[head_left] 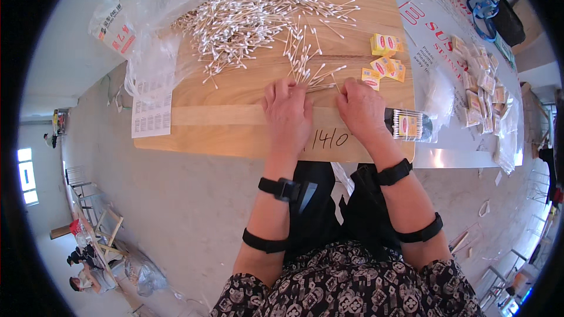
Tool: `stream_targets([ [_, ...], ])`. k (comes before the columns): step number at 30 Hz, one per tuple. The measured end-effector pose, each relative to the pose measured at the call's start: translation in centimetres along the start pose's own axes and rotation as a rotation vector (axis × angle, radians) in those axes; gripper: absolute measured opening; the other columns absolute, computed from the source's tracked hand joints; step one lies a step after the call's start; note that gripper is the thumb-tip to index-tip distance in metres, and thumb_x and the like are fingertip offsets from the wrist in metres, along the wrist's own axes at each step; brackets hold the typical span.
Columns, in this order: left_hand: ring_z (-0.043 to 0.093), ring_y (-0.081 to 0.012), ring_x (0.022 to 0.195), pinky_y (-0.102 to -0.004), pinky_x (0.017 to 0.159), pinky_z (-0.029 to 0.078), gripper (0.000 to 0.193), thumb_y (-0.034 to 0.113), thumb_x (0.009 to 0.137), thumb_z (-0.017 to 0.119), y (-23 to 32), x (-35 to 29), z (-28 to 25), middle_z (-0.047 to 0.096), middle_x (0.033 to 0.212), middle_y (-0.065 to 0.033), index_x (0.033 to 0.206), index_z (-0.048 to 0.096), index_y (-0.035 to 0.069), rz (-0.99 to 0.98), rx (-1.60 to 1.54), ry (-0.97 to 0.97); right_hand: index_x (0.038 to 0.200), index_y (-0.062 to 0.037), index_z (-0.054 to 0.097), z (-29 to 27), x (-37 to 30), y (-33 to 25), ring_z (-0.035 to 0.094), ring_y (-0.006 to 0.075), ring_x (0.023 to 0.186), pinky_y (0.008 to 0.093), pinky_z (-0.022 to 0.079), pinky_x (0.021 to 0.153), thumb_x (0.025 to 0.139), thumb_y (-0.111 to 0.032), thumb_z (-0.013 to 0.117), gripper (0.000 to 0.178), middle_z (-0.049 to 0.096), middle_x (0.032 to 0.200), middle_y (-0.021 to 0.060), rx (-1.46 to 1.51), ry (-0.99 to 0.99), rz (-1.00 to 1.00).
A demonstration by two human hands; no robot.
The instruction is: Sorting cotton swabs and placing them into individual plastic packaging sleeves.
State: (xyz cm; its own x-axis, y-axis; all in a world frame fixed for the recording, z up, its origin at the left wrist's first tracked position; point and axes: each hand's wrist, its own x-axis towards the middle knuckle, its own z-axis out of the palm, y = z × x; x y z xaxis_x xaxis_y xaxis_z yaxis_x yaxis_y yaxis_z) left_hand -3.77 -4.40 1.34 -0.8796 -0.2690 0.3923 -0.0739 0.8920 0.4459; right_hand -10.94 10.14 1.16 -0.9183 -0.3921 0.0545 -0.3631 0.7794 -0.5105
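Cotton swabs are what both my hands work with at the table's near side. My left hand [286, 108] is closed, its fingers curled over the ends of a small loose bunch of cotton swabs [302, 70]. To its right, my right hand [359, 108] is closed too, with thumb and forefinger pinched at a single cotton swab [335, 81] that sticks up from the fingertips. Its other fingers are tucked under and partly hidden. Beside my right wrist lies a pack of cotton swabs [406, 125] with a yellow card, in a clear bag.
A large heap of cotton swabs [247, 20] covers the wooden table's [217, 138] far side, with clear plastic [155, 58] along its left. Small yellow cards [385, 44] lie at right. Farther right, many filled packs [484, 85] are piled on a grey sheet [423, 85].
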Motion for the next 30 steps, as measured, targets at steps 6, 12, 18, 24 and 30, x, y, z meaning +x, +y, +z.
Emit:
stream_targets([
  [6,0.049,-0.0301,0.105,-0.0414,0.093,0.038,0.024,0.005,0.068,0.075,-3.1,1.5,0.2,0.057,0.103,-0.0069,0.091,0.07,0.011,-0.105,-0.051,0.034,0.075,-0.0035,0.058,-1.2,-3.0,1.2,0.063,0.0378,0.071,0.0472,0.05,0.066,0.079,-0.015,0.06,0.012,0.063,0.074,0.0165,0.045,-0.068,0.013],
  [12,0.047,-0.03,0.108,-0.0421,0.094,0.037,0.019,0.003,0.067,0.074,-2.8,1.5,-0.5,0.058,0.106,-0.0047,0.084,0.069,0.011,-0.045,-0.094,-0.059,0.077,-0.0035,0.057,-2.0,-4.7,1.0,0.061,0.0361,0.073,0.0453,0.049,0.065,0.078,-0.009,0.063,0.009,0.058,0.078,0.0131,0.258,-0.096,-0.185],
  [18,0.047,-0.029,0.11,-0.0431,0.093,0.036,0.02,0.003,0.065,0.074,-1.9,0.2,-0.4,0.058,0.106,-0.0035,0.083,0.068,0.01,0.053,-0.109,-0.099,0.085,-0.0056,0.062,-0.2,-2.1,0.0,0.06,0.0341,0.078,0.0425,0.049,0.068,0.079,-0.009,0.066,0.009,0.057,0.086,0.0105,0.421,0.078,-0.2],
  [24,0.049,-0.0299,0.106,-0.0407,0.093,0.039,0.025,-0.001,0.065,0.071,-2.7,0.1,-0.8,0.06,0.101,-0.0056,0.088,0.068,0.008,0.009,-0.165,-0.107,0.088,-0.0047,0.064,1.0,-1.1,0.6,0.06,0.0318,0.078,0.0402,0.049,0.068,0.078,-0.006,0.067,0.01,0.057,0.084,0.0098,0.356,0.052,-0.272],
  [30,0.05,-0.0305,0.104,-0.04,0.092,0.04,0.026,-0.006,0.067,0.062,-3.5,0.3,-1.4,0.06,0.099,-0.0068,0.089,0.067,0.007,0.029,-0.114,-0.06,0.089,-0.0029,0.065,-0.1,-1.8,1.5,0.06,0.028,0.075,0.0357,0.048,0.067,0.077,-0.003,0.065,0.011,0.056,0.082,0.0105,0.557,-0.078,-0.166],
])
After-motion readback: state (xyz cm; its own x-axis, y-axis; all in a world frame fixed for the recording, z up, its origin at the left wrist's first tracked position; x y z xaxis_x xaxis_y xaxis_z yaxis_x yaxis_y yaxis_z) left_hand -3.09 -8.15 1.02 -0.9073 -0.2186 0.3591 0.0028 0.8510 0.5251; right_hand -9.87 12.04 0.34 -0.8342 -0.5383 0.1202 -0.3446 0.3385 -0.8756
